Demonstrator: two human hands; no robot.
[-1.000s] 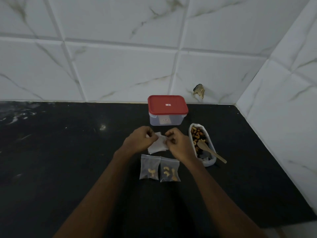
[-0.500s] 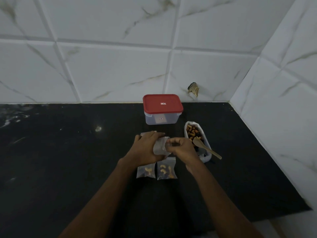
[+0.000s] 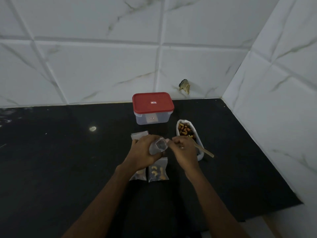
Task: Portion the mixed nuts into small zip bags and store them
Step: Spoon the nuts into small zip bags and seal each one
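From the head view, the left hand (image 3: 143, 154) curls round the body of a small clear plastic zip bag (image 3: 158, 146), lifted just above the black stone countertop (image 3: 68, 160) with its mouth gaping towards the right. The right hand (image 3: 185, 152) pinches the rim of that mouth, apparently holding it open; the bag looks empty, though the dim light leaves that uncertain. The mixed nuts sit in a white, oblong open pouch (image 3: 199, 138) just right of the right hand, towards the countertop's far right corner. Its long axis runs from far to near, and a pale wooden spoon (image 3: 206, 151) juts out of its near end towards the right edge, the bowl hidden behind the knuckles. The right hand is therefore much the nearer one for scooping, while the left can keep the bag upright. Two filled clear zip bags (image 3: 157, 171) lie flat side by side below the hands, the left one partly covered by the left wrist. A few flat empty bags (image 3: 139, 134) lie just beyond the left hand, and a red-lidded translucent plastic box (image 3: 153, 103), shut, stands near the back edge against the white tiled wall (image 3: 103, 66).
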